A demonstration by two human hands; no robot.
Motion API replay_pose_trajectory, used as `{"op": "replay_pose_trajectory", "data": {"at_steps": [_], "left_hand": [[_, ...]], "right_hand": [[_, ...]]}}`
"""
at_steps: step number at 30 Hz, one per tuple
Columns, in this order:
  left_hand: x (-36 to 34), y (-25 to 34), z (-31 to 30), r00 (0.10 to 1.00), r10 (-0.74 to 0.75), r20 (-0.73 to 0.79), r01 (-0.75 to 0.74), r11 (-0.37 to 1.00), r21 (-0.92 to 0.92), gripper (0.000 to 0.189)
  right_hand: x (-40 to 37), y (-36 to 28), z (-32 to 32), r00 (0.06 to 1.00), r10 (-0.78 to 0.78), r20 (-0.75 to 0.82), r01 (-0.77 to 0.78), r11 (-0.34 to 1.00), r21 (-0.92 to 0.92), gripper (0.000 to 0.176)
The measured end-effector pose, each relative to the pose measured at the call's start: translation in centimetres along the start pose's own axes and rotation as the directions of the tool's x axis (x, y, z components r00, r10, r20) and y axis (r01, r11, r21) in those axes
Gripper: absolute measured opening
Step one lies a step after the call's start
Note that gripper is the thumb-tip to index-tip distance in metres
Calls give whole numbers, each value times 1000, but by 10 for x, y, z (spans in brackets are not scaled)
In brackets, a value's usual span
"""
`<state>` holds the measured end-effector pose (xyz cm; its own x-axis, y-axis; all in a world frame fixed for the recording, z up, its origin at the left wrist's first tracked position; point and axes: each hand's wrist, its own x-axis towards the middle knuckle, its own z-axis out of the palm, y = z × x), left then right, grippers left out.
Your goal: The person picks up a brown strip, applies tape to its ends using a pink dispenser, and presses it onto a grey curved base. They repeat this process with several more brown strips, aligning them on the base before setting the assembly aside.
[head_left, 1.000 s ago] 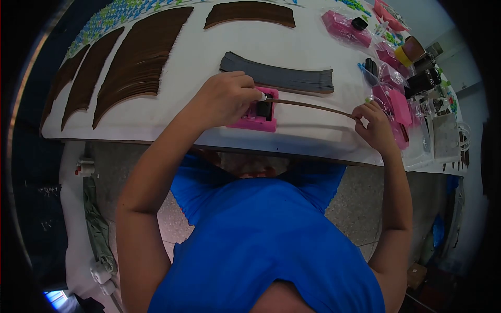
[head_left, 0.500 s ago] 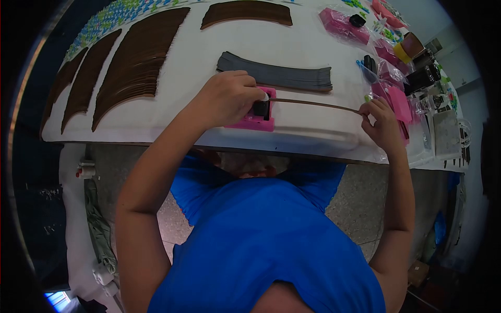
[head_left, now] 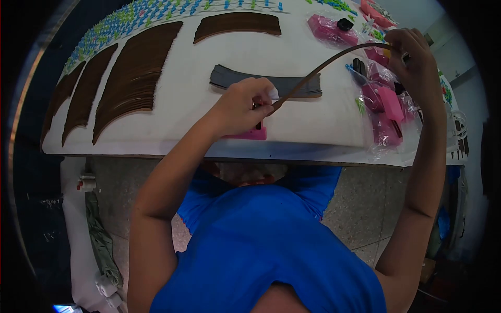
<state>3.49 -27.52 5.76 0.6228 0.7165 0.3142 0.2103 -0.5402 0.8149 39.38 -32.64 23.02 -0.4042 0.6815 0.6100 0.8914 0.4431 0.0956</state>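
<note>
A thin brown strip (head_left: 326,64) arches between my two hands. My left hand (head_left: 244,106) is closed on its lower end, with a small white piece (head_left: 273,94) showing at the fingers. Up at the right, my right hand (head_left: 415,55) pinches the strip's other end, raised above the table. Below my left hand sits a pink holder (head_left: 253,134) with a dark part, mostly covered by the hand. Just behind, a stack of grey strips (head_left: 229,76) lies on the white table, partly hidden by my left hand.
Fanned rows of brown strips (head_left: 136,70) lie at the left, and another brown stack (head_left: 237,25) at the back. Blue and green clips (head_left: 130,26) line the far edge. Pink boxes in clear plastic (head_left: 334,30) and a pink block (head_left: 389,103) crowd the right side.
My right hand has risen up and to the right, and the strip has gone from nearly straight and level to a raised arch. My left hand has shifted slightly down, still gripping it.
</note>
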Motion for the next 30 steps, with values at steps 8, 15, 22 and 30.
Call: {"op": "replay_pose_trajectory", "data": {"at_steps": [8, 15, 22, 30], "left_hand": [[-14, -17, -59, 983, -74, 167, 182, 469, -864, 17], [-22, -35, -73, 971, -79, 227, 240, 249, -938, 16], [-22, -45, -79, 982, -75, 171, 184, 217, -959, 17], [-19, -55, -84, 990, -97, 105, 116, 117, -986, 15]], "right_hand": [[-35, 29, 29, 872, 228, 434, -482, 563, 672, 12], [-76, 12, 65, 699, 247, 671, -707, 90, 702, 10], [-96, -23, 87, 781, 139, 609, -413, -618, 670, 24], [-90, -53, 125, 861, 308, 404, -72, -714, 696, 34]]}}
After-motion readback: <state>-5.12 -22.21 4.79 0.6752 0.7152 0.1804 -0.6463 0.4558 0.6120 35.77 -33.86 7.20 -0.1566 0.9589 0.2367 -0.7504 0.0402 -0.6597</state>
